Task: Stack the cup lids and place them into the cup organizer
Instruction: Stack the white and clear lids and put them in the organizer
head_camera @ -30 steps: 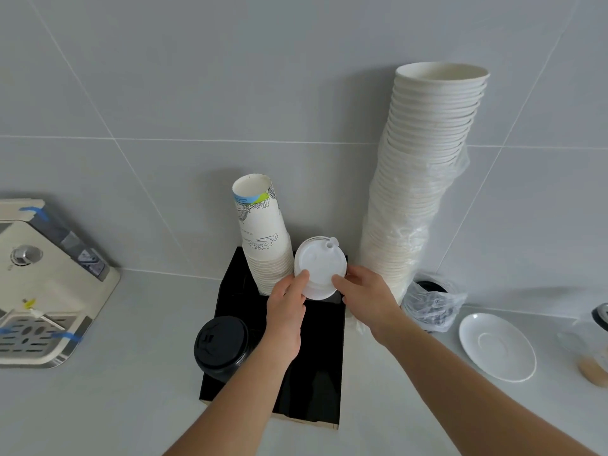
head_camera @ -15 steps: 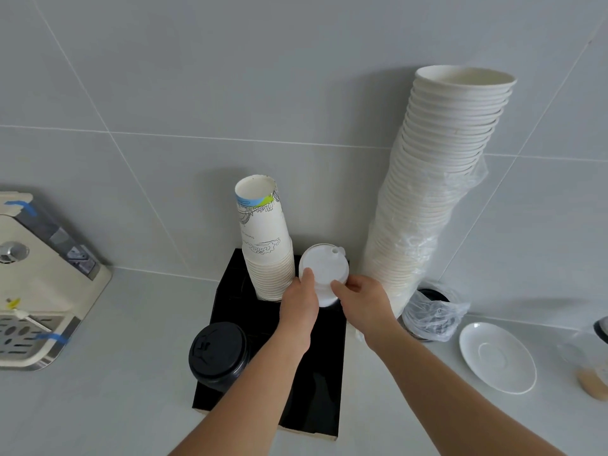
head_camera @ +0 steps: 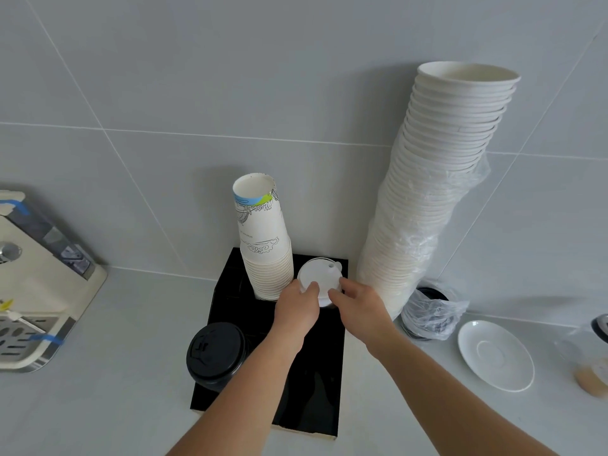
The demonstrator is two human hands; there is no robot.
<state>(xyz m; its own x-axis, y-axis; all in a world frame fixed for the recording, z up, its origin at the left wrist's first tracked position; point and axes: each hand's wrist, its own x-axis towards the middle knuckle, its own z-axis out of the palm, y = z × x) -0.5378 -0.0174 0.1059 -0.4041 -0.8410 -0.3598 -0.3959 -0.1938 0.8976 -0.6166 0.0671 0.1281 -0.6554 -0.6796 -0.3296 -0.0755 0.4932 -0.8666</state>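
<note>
While both curl, the left hand (head_camera: 297, 306) and right hand (head_camera: 357, 302) grip the white lids (head_camera: 319, 279) over the black organizer's (head_camera: 316, 383) back-right corner.

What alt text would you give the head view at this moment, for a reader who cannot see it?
Both hands, left hand and right hand, hold a stack of white lids over the back right slot of a black cup organizer. Printed paper cups stand in the back left slot and black lids front left. A tall leaning stack of white bowls and a saucer lie to the right.
</note>
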